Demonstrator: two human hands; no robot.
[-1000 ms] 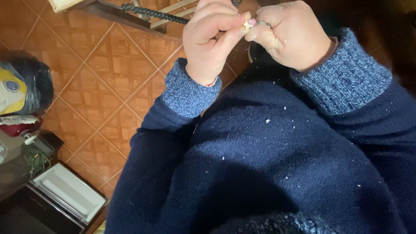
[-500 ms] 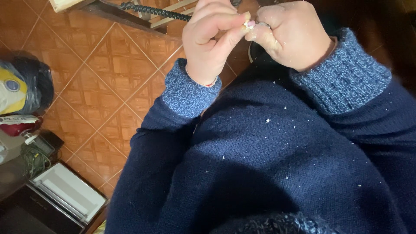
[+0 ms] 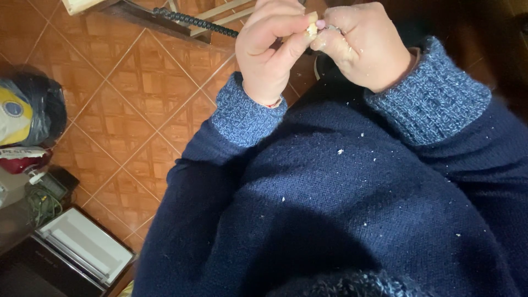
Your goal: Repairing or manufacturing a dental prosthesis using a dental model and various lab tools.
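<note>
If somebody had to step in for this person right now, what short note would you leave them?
Left hand: curled, fingertips pinching a small pale piece.
Right hand: closed, meeting the same piece from the other side.
Both are held up in front of the dark blue sweater, which is dusted with pale crumbs.
Done: some bits have come off, judging by the crumbs.
Left: cannot tell; the piece is mostly hidden.

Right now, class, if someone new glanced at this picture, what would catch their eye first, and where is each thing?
At top centre, the left hand and right hand meet, pinching a small pale piece between their fingertips. Below them a dark blue knitted sweater, flecked with pale crumbs, fills most of the view. At left lie an orange tiled floor, a dark bag with a yellow patch and a white tray.
</note>
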